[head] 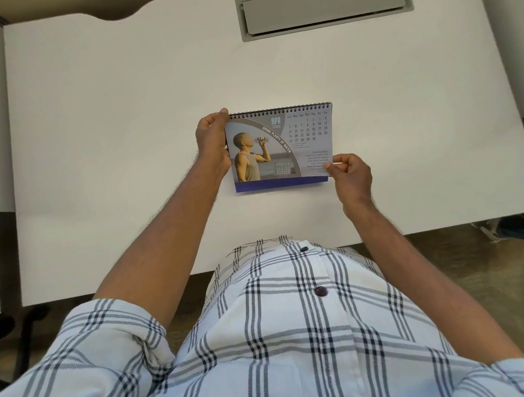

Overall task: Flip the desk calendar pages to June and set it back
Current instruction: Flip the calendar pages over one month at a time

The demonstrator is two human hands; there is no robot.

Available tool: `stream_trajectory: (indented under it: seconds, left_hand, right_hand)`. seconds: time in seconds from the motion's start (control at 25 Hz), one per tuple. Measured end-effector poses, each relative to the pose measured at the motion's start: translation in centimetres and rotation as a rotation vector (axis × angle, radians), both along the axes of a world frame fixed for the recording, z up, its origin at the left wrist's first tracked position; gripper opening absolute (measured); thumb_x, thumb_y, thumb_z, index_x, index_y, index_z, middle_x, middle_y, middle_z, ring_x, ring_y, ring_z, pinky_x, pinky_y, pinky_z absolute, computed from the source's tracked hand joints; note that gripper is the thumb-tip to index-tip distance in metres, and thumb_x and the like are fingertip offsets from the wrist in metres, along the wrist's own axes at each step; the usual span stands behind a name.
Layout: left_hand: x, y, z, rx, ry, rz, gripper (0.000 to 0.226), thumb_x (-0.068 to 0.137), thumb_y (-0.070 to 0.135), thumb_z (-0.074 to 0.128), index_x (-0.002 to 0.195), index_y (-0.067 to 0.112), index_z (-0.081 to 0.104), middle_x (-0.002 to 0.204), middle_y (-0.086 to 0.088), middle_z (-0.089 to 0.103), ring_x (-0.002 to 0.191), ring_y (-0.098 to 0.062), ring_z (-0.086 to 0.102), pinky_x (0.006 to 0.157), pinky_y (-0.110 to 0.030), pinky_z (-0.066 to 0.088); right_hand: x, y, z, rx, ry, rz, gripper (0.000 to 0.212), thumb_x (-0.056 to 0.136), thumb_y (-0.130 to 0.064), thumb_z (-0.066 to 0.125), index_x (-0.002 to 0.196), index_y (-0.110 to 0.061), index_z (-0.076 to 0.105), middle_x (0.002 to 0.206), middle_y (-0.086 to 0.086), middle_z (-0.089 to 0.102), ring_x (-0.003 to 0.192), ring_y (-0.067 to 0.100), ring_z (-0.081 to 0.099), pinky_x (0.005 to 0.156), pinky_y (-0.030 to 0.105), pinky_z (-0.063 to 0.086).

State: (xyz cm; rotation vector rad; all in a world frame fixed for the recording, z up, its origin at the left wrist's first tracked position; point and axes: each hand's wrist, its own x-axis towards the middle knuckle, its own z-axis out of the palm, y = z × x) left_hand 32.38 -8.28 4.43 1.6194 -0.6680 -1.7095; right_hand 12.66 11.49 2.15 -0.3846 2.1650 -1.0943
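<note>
A spiral-bound desk calendar is held just above the white desk, its front page reading APR 2026 with a picture of someone drinking water. My left hand grips its left edge, thumb at the top corner by the wire binding. My right hand pinches the lower right corner of the front page between thumb and fingers. A blue strip of the calendar's base shows below the page.
A grey cable-tray flap is set into the desk at the far side. The desk's front edge runs just before my checked shirt. A chair base stands on the floor at lower left.
</note>
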Motion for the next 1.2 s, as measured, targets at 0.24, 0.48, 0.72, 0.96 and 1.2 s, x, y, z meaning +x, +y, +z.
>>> stream_trajectory:
  seconds: [0.24, 0.48, 0.72, 0.96, 1.2]
  left_hand:
    - [0.2, 0.2, 0.1, -0.062, 0.055, -0.031, 0.023, 0.100, 0.017, 0.061, 0.119, 0.016, 0.073, 0.115, -0.004, 0.074, 0.087, -0.013, 0.069, 0.065, -0.022, 0.058]
    - [0.3, 0.1, 0.4, -0.031, 0.031, -0.038, 0.012, 0.098, 0.019, 0.063, 0.105, 0.016, 0.073, 0.090, 0.000, 0.073, 0.075, -0.015, 0.068, 0.058, -0.025, 0.056]
    - [0.7, 0.0, 1.5, 0.063, 0.041, -0.079, 0.012, 0.088, 0.024, 0.062, 0.092, 0.020, 0.073, 0.092, -0.006, 0.068, 0.080, -0.028, 0.064, 0.063, -0.033, 0.051]
    - [0.6, 0.6, 2.0, 0.050, 0.021, -0.118, 0.015, 0.085, 0.022, 0.057, 0.093, 0.019, 0.070, 0.079, -0.001, 0.069, 0.076, -0.022, 0.066, 0.055, -0.028, 0.050]
    - [0.6, 0.4, 1.5, 0.035, -0.013, -0.109, 0.013, 0.098, 0.024, 0.058, 0.107, 0.022, 0.067, 0.085, 0.001, 0.074, 0.085, -0.022, 0.068, 0.064, -0.031, 0.055]
  right_hand:
    - [0.1, 0.1, 1.2, -0.010, 0.001, 0.024, 0.007, 0.089, -0.024, 0.073, 0.090, -0.025, 0.066, 0.086, -0.012, 0.075, 0.085, 0.006, 0.073, 0.072, 0.018, 0.052]
    - [0.3, -1.4, 5.3, -0.141, -0.187, -0.076, 0.005, 0.087, -0.022, 0.069, 0.085, -0.022, 0.064, 0.087, -0.005, 0.071, 0.070, 0.003, 0.063, 0.070, 0.021, 0.050]
    - [-1.1, -6.1, 10.9, -0.423, -0.269, -0.151, 0.021, 0.091, -0.015, 0.071, 0.102, -0.019, 0.054, 0.084, 0.001, 0.065, 0.064, 0.007, 0.062, 0.068, 0.021, 0.054]
    - [-2.6, -10.8, 12.3, -0.426, -0.309, -0.198, 0.024, 0.094, -0.019, 0.069, 0.111, -0.017, 0.053, 0.096, 0.004, 0.071, 0.080, 0.014, 0.073, 0.068, 0.024, 0.053]
    - [-2.1, -12.5, 12.3, -0.474, -0.394, -0.161, 0.028, 0.090, -0.017, 0.072, 0.112, -0.020, 0.054, 0.104, 0.002, 0.076, 0.108, 0.018, 0.074, 0.091, 0.035, 0.051]
